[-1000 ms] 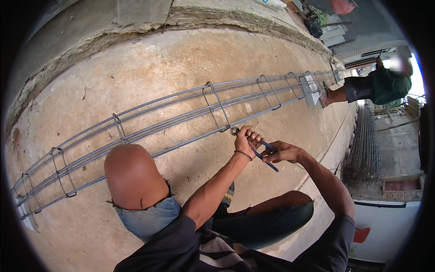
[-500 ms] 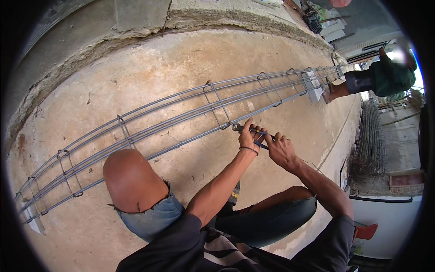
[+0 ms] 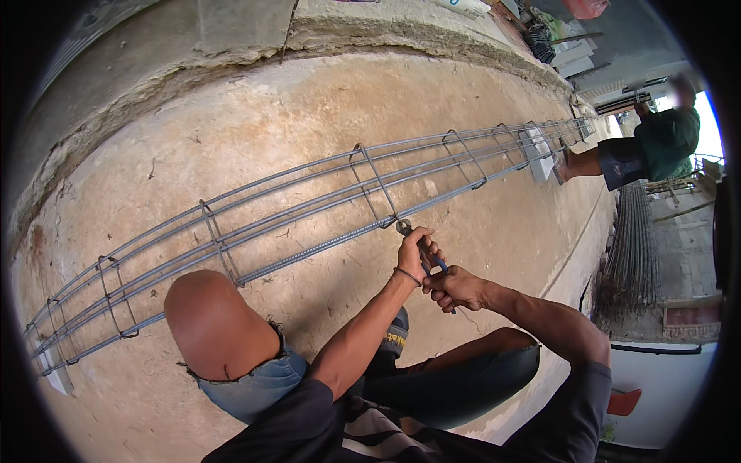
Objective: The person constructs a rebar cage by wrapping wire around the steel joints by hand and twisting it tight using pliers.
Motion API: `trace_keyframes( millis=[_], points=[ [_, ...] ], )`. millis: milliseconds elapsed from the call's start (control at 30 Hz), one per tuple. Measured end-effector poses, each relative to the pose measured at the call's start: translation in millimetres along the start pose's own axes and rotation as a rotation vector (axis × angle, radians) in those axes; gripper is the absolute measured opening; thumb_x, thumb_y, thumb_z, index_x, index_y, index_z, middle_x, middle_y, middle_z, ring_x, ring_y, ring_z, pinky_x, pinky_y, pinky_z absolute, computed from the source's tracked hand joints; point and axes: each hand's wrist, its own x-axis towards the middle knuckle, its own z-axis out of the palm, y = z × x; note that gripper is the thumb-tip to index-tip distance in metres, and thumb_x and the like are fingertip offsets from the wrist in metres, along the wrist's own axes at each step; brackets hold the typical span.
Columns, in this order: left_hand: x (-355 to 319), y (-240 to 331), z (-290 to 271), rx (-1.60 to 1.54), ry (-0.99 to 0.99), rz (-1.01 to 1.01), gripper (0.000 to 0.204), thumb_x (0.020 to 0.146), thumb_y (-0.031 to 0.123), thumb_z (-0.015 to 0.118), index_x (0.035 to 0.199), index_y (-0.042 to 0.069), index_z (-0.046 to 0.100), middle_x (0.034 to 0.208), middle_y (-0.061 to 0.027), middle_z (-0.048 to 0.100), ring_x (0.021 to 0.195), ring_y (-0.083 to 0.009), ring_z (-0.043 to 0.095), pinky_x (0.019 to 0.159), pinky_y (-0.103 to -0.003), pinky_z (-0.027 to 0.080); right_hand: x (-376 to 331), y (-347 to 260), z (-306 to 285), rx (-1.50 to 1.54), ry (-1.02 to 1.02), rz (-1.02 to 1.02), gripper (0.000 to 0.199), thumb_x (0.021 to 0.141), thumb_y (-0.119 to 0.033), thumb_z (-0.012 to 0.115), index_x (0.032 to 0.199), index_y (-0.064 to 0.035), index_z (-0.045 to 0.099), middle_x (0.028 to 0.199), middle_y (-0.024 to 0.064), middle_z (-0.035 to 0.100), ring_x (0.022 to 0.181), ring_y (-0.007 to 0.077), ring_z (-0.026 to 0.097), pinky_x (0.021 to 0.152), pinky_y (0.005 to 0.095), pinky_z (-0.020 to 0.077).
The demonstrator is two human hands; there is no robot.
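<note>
Just beside the rebar cage (image 3: 320,248), our left hand (image 3: 413,253) wraps the end-cutting pincers (image 3: 404,227) below the head, right hand (image 3: 463,289) closed on the blue handles (image 3: 441,265); likely rigid, moderately heavy, best gripped far back.

Left grip (image 3: 417,253) has its fingers (image 3: 432,249) curled in, and the right grip (image 3: 454,289) sits just below and right of it, fingers bent too. The left forearm (image 3: 359,332) slants up to its grip from lower left; right forearm (image 3: 532,307) comes in from the right, elbow bent.
</note>
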Motion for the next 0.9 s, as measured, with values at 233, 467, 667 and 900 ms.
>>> trace_keyframes(
  millis=[233, 467, 667, 900],
  points=[
    [17.6, -20.5, 32.8, 0.02, 0.378, 0.206, 0.03, 0.082, 0.032, 0.069, 0.087, 0.007, 0.053, 0.073, -0.0084, 0.056, 0.067, -0.0256, 0.063, 0.065, -0.037, 0.054, 8.3, 10.1, -27.5, -1.231, 0.914, -0.443, 0.025, 0.086, -0.009, 0.053, 0.103, 0.008, 0.052, 0.084, 0.0237, 0.064, 0.078, 0.0417, 0.065, 0.07, 0.0504, 0.0513],
    [-1.0, -21.4, 28.9, 0.027, 0.305, 0.1, 0.028, 0.085, 0.022, 0.06, 0.066, 0.012, 0.041, 0.057, -0.0036, 0.042, 0.056, -0.0232, 0.051, 0.062, -0.043, 0.05, -15.0, -2.6, -31.5, -0.933, 0.457, -0.244, 0.062, 0.076, -0.04, 0.076, 0.112, 0.0043, 0.051, 0.093, 0.022, 0.066, 0.095, 0.0339, 0.065, 0.078, 0.0473, 0.0515],
    [-7.0, -5.0, 4.8, -0.082, 0.031, -0.032, 0.031, 0.086, 0.025, 0.06, 0.063, 0.014, 0.041, 0.056, -0.0019, 0.042, 0.055, -0.0219, 0.05, 0.063, -0.044, 0.049, 7.6, 23.9, -22.6, 0.416, -0.418, -0.135, 0.012, 0.099, -0.023, 0.057, 0.101, -0.0117, 0.052, 0.077, 0.0044, 0.056, 0.061, 0.0129, 0.05, 0.066, 0.0345, 0.0467],
    [3.2, -8.4, 4.3, -0.008, 0.046, 0.088, 0.032, 0.08, 0.032, 0.062, 0.099, 0.006, 0.058, 0.096, -0.012, 0.064, 0.087, -0.028, 0.066, 0.076, -0.04, 0.053, 17.4, 18.8, -10.3, -0.614, 0.482, -0.407, 0.023, 0.085, -0.012, 0.064, 0.1, -0.0048, 0.048, 0.078, 0.0143, 0.059, 0.064, 0.0252, 0.06, 0.058, 0.0404, 0.0479]
  ],
)
